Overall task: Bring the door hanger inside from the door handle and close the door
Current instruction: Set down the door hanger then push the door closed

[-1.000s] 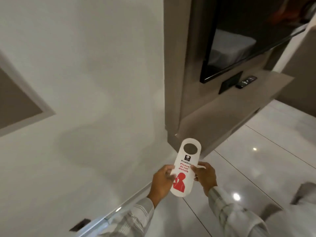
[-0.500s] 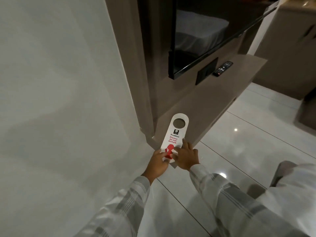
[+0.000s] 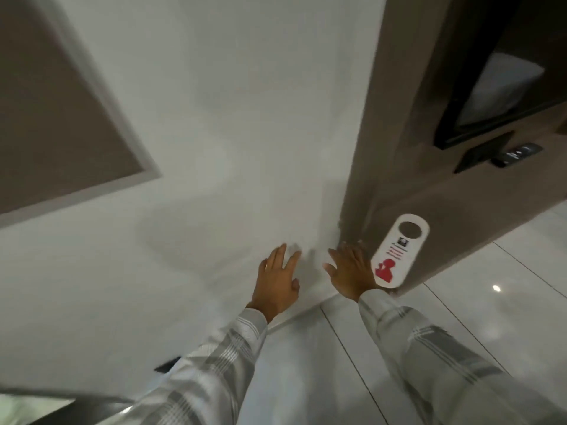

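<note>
A flat white card door hanger (image 3: 399, 251), round-holed and printed with a red figure, is laid on the matte brown shelf (image 3: 454, 216). Left hand (image 3: 277, 282) and right hand (image 3: 352, 271) are spread, empty.

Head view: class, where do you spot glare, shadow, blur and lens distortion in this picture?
Head view: a bright glare spot on the glossy floor tile; a soft shadow on the white wall; motion blur smears the fingertips of the left hand and right hand; wide-angle distortion tilts the cabinet holding the door hanger.
</note>
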Action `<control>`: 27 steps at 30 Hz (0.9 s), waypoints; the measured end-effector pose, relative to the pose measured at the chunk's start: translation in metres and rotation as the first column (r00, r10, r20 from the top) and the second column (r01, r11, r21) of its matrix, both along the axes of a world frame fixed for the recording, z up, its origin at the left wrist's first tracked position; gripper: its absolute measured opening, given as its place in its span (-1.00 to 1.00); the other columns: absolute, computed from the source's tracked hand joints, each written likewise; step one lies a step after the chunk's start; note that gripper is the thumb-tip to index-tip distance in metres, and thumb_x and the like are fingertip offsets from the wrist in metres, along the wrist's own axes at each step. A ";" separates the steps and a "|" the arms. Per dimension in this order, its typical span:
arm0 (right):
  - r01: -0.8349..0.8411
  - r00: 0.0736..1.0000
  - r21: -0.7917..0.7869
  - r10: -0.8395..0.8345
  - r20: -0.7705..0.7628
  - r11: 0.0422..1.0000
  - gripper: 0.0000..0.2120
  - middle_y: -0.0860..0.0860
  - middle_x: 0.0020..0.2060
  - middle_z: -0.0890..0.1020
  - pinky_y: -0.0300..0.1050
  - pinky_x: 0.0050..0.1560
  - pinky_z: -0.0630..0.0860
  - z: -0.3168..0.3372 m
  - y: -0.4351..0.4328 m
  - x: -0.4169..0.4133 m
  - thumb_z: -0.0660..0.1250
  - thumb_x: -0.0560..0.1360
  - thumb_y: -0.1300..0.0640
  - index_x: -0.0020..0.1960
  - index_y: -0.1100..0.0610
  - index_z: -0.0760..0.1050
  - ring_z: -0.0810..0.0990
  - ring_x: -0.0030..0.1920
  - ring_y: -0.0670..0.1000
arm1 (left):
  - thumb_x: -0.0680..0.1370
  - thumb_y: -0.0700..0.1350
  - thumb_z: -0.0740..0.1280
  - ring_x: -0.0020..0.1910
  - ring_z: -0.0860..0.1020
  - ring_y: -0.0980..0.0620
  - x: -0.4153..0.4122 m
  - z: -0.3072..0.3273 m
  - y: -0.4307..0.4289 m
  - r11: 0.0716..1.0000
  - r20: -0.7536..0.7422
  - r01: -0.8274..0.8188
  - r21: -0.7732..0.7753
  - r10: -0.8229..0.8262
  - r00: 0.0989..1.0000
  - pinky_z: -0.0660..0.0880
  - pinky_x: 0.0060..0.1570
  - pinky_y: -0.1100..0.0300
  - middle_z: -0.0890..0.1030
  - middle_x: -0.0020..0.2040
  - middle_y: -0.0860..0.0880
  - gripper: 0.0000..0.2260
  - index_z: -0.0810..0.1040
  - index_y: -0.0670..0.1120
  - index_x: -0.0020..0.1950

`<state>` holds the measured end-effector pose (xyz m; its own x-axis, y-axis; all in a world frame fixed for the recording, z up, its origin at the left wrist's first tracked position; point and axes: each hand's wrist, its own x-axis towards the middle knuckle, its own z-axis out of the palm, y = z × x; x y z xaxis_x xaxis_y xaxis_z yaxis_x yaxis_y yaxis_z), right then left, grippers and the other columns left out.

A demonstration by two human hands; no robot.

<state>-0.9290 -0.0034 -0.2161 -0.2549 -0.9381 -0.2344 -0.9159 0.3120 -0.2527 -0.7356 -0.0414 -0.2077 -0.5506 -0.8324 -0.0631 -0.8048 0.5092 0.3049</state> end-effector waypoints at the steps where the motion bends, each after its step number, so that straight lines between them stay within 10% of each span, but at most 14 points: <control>1: -0.041 0.999 -0.019 0.041 0.020 0.999 -0.51 0.09 0.60 0.13 0.24 0.51 0.13 0.005 -0.006 0.023 0.08 0.67 -0.12 0.56 -0.02 0.20 0.05 0.59 0.17 | 0.59 -0.03 0.22 0.61 -0.01 -0.14 0.022 0.003 0.000 0.999 -0.004 -0.030 -0.039 0.030 1.000 0.06 0.55 -0.11 0.01 0.63 -0.14 -0.40 0.05 0.02 0.60; 11: -0.597 0.761 -0.353 0.648 0.038 0.721 -0.53 0.01 0.59 0.18 0.08 0.51 0.16 0.068 -0.020 0.349 0.03 0.69 -0.11 0.57 -0.06 0.20 0.12 0.58 0.07 | 0.59 0.05 0.22 0.57 0.16 -0.21 0.329 0.064 0.085 0.792 -0.059 -0.473 -0.385 0.490 0.870 0.13 0.50 -0.24 0.17 0.59 -0.19 -0.46 0.23 -0.01 0.56; 20: -0.607 0.406 -0.792 0.882 -0.238 0.066 -0.52 0.12 0.45 0.46 0.15 0.38 0.32 0.196 0.053 0.658 0.04 0.64 -0.08 0.45 0.07 0.44 0.37 0.48 0.15 | 0.61 0.13 0.15 0.61 0.01 -0.13 0.557 0.141 0.242 0.268 -0.280 -0.711 -0.650 0.786 0.552 0.04 0.52 -0.24 0.07 0.62 -0.19 -0.40 0.05 0.04 0.60; 27: -0.417 0.134 -0.900 0.971 -0.196 -0.124 -0.46 0.11 0.50 0.37 0.11 0.40 0.24 0.295 0.147 0.806 0.05 0.62 -0.17 0.51 0.06 0.35 0.27 0.53 0.10 | 0.58 0.15 0.15 0.62 -0.07 -0.08 0.659 0.180 0.360 -0.192 -0.447 -0.740 -0.644 0.880 0.160 -0.09 0.57 -0.12 0.03 0.63 -0.15 -0.33 -0.02 -0.05 0.61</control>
